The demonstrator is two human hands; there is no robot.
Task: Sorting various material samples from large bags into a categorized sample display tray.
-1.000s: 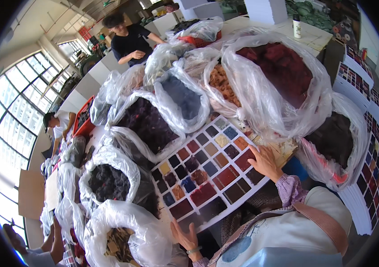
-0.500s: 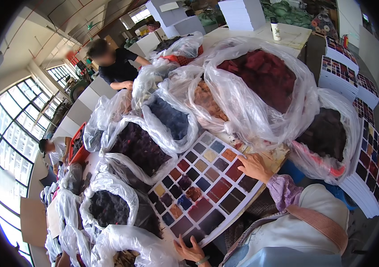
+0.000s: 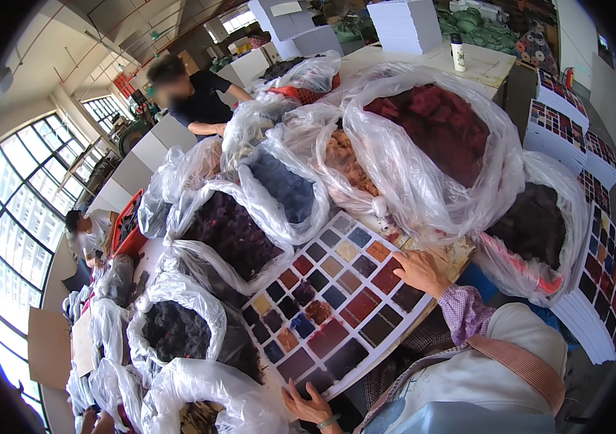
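Observation:
In front of me lies a white sheet (image 3: 373, 364) with a grid of coloured squares in reds, blues, greys, blacks, yellow and orange. Some squares look fuzzy, as if covered in loose fibre. My right hand (image 3: 422, 273) rests on its far right edge, fingers stretched out. At the sheet's near corner, low in the view, is my left hand (image 3: 308, 403), fingers spread and touching the edge. Neither hand grips anything visible. Just beyond the sheet stand plastic bags of dark purple fluff (image 3: 232, 235), blue-grey fluff (image 3: 283, 189) and orange fluff (image 3: 349, 163).
A large bag of dark red fluff (image 3: 438, 130) and one of dark brown fluff (image 3: 532, 226) stand at right. Stacks of printed sheets (image 3: 589, 324) line the far right. A bottle (image 3: 458, 54) is on the back table. Two people (image 3: 196, 101) work at left.
The whole view has shifted slightly. Both my hands stay at the sheet's edges. The nearer person's head and arms have moved a little.

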